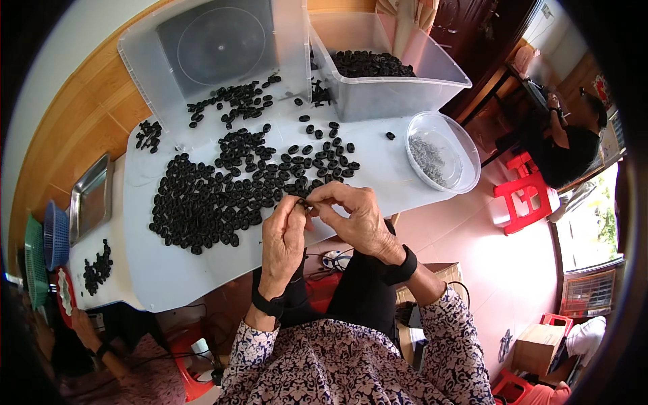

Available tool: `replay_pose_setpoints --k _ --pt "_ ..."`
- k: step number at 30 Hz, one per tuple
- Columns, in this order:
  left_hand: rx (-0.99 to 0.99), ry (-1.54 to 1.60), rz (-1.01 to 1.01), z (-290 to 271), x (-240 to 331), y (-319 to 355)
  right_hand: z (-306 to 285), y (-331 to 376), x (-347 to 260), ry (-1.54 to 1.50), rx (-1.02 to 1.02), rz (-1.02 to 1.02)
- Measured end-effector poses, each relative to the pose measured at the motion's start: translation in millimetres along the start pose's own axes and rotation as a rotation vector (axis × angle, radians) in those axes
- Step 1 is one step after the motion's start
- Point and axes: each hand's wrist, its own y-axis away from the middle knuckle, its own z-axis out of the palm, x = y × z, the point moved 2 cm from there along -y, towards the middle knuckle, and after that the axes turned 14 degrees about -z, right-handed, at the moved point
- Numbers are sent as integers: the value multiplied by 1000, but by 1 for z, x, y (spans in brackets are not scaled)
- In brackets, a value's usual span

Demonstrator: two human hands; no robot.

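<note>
My left hand (283, 233) and my right hand (354, 216) meet at the table's near edge, fingertips pinched together. Between them is a small black part (304, 202), mostly hidden by the fingers; whether the right fingertips also grip a thin pin, I cannot make out. Just beyond my hands, a broad spread of small black oval plastic parts (202, 202) covers the white table (162, 277). Looser ones lie toward the right. A round clear tub (466, 169) of thin silvery metal pieces (428, 162) stands to the right of my hands.
A clear bin (398, 88) at the back holds more black pieces (371, 64). Beside it a clear container (142, 74) stands on its side. At left are a metal tray (92, 196), baskets (56, 233) and another person's hand (84, 327). Someone sits (574, 142) far right near red stools (523, 202).
</note>
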Motion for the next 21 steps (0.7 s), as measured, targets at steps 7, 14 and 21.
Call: replay_pose_setpoints --k 7,14,21 --pt "-13 -32 21 11 -5 0 -1 4 17 -215 101 145" --pt "-1 -44 -40 12 -3 1 -4 4 8 -19 79 1" --pt "-87 39 -77 27 -12 -1 -36 5 3 338 104 -23"
